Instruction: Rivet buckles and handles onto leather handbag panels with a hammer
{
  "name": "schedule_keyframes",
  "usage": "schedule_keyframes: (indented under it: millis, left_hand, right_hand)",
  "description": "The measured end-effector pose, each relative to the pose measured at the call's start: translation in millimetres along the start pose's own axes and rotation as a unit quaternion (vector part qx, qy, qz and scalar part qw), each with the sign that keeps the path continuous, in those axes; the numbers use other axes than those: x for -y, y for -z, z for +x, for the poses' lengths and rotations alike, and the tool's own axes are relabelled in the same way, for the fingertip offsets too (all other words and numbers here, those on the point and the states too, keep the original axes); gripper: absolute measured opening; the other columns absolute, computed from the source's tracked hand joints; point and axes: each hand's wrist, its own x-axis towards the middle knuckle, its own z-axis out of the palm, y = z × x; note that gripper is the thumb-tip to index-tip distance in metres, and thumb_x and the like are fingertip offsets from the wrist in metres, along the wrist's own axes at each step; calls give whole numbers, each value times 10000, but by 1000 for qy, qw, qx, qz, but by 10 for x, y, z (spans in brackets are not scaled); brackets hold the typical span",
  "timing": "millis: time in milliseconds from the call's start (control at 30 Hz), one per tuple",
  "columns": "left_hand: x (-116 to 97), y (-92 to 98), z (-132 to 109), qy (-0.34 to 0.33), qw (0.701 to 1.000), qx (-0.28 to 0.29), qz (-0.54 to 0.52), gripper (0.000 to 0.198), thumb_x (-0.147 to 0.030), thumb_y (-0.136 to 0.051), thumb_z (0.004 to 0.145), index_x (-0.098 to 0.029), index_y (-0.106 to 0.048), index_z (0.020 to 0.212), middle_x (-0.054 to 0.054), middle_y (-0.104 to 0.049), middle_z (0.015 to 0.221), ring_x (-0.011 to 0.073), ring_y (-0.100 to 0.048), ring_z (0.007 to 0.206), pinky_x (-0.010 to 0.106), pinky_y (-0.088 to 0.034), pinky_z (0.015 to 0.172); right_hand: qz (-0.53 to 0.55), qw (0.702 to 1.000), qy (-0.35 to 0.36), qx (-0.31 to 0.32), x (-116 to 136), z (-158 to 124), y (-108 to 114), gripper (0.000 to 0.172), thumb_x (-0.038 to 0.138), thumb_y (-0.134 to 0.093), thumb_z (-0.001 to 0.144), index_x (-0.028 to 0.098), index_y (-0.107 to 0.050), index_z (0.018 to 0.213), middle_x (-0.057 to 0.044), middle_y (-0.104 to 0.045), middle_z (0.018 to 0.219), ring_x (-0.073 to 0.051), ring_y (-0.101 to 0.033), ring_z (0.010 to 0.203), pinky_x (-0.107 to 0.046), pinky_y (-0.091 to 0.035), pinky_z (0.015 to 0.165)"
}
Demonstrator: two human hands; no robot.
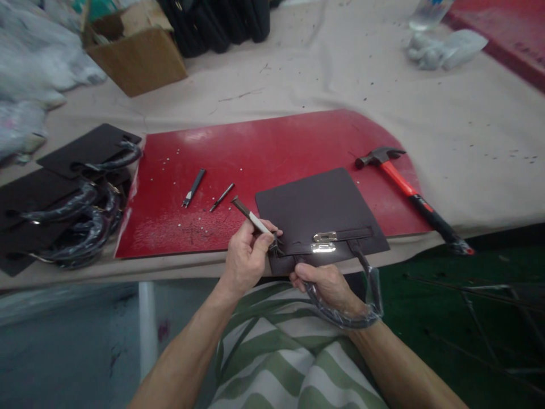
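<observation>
- Left hand (pixel 247 255) is curled tight around a thin punch tool (pixel 252 216). It's a dark shaft with a pale band, its free end sticks up and to the left, and its working end sits right at the near left corner of the leather panel (pixel 317 207).
- Right hand (pixel 328 287) is closed on the panel's handle (pixel 340 318), a dark loop wrapped in clear plastic that hangs off the bench edge over the person's lap.
- So the panel is basically pinned between both hands. It's dark brown and lies flat on the red mat (pixel 255 159), with its near edge poking past the bench (pixel 298 85) toward the person.
- A shiny metal clasp (pixel 323 242) sits on the panel's strap, just above the right hand.
- Two small loose punches (pixel 193 187) lie on the mat, up and left of the left hand and clear of it.
- A hammer (pixel 409 190) with a red and black grip lies to the right of the panel, not touching it.
- Far left is a stack of similar dark panels (pixel 72 199) with wrapped handles.
- At the back there's a cardboard box (pixel 136 57), and some crumpled plastic (pixel 445 48) off to the right.
</observation>
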Motion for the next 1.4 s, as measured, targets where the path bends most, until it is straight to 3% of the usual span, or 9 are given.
schedule_keyframes:
  millis: [300, 567, 767, 933, 1100, 1267, 1400]
  left_hand:
    - [-46, -30, -21, -4, 1000, -9, -19, 141, -287, -568, 968, -163, -603, 1024, 66, -681, 978, 195, -726, 921, 279, -554, 807]
    - [-33, -45, -53, -98, 989, -10, 106, 113, -214, -551, 947, -188, -600, 1045, 70, -682, 1025, 194, -682, 933, 316, -537, 843]
    - [-106, -54, 98, -127, 983, -7, 136, 102, -212, -538, 947, -191, -584, 1035, 71, -691, 1023, 187, -676, 934, 304, -535, 837]
    - [-152, -60, 386, -116, 984, 0, 133, 94, -237, -532, 942, -194, -587, 1005, 66, -703, 979, 187, -678, 898, 300, -531, 805]
    - [-38, -83, 554, -112, 982, 12, 149, 110, -199, -533, 907, -184, -605, 989, 54, -705, 943, 181, -658, 848, 301, -505, 778]
    - [159, -110, 532, -151, 971, 11, 186, 129, -191, -525, 907, -176, -620, 993, 57, -687, 934, 178, -647, 829, 292, -503, 765]
    - [273, -156, 483, -218, 953, 6, 208, 116, -205, -514, 931, -178, -588, 1017, 74, -674, 979, 191, -657, 904, 312, -522, 829]
  right_hand:
    - [18, 998, 39, 53, -88, 64, 94, 409, 517, -755, 706, 156, -650, 545, -51, -576, 574, -180, -534, 620, -330, -382, 649]
    - [29, 997, 41, 65, -152, 121, 147, 370, 480, -757, 766, 144, -682, 633, -42, -601, 621, -154, -517, 591, -314, -373, 617]
    - [28, 998, 14, 61, 125, 99, 43, 464, 542, -765, 733, 151, -623, 527, -40, -577, 594, -147, -509, 601, -298, -372, 612]
    - [57, 998, -13, 29, 435, 189, -17, 484, 578, -863, 610, 124, -702, 653, -41, -611, 616, -144, -539, 570, -289, -413, 589]
    - [43, 999, 13, 12, 562, 313, -20, 487, 566, -882, 602, 123, -689, 666, -54, -648, 656, -137, -561, 530, -284, -463, 553]
    - [72, 997, 14, 39, 476, 292, 13, 520, 574, -876, 610, 101, -707, 743, -55, -643, 628, -128, -545, 485, -262, -469, 475]
    - [145, 989, -17, 37, 374, 184, 68, 338, 411, -810, 755, 105, -719, 866, -75, -687, 729, -137, -609, 566, -236, -492, 503]
